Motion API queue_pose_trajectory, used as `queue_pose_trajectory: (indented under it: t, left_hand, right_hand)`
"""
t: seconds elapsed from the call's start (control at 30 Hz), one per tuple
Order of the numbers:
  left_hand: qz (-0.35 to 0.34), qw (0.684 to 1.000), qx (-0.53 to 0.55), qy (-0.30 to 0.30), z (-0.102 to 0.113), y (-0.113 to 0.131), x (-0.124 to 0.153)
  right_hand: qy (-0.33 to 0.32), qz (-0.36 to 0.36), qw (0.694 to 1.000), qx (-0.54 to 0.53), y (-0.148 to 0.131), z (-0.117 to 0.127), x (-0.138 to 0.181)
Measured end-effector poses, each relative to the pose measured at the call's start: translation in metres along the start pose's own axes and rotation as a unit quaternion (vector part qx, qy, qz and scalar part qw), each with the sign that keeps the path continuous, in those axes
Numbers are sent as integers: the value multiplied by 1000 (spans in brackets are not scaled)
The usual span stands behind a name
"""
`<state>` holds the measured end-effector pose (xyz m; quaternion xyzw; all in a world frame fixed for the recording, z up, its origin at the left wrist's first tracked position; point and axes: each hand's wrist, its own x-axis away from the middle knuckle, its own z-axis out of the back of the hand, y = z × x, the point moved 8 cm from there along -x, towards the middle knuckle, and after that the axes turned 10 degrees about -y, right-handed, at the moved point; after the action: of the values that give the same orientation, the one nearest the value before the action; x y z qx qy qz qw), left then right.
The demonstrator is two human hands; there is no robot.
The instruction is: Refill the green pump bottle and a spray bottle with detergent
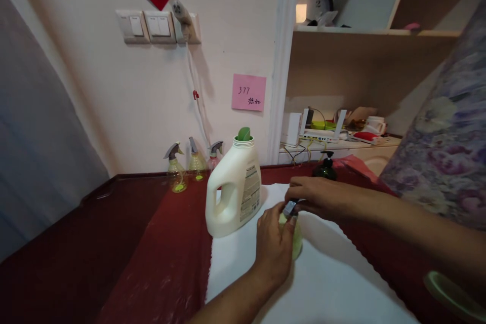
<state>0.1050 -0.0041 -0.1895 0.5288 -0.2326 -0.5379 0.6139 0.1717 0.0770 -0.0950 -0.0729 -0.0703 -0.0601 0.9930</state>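
Observation:
My left hand is closed around a small yellow-green spray bottle standing on a white cloth. At the bottle's top, the fingers of my right hand grip its grey spray head. The hands hide the neck, so I cannot tell whether the head is seated on it. Just left of my hands is a large cream detergent jug with a handle, a printed label and a green piece in its mouth.
Three spray bottles, one yellowish, another yellowish and a pink one, line the wall. A dark pump bottle stands behind my right arm. Shelves rise at the back right, with a white router. A flowered curtain hangs at right.

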Motion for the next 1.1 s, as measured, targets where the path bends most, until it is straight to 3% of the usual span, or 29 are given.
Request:
queue_pose_trajectory:
  t: [0.23, 0.47, 0.77, 1.1]
  left_hand:
    - [47, 995, 70, 56, 2, -4, -10]
    - [6, 996, 89, -22, 6, -3, -15]
    - [30, 998, 54, 32, 4, -10, -18]
    - [-11, 998, 47, -31, 11, -1, -22]
  right_hand:
    - [-1, 8, 1000, 1, -8, 1, -4]
    - [9, 4, 1000, -6, -3, -2, -5]
    - [11, 0, 1000, -12, -8, 1, -5]
    - [14, -6, 1000, -15, -10, 1, -4]
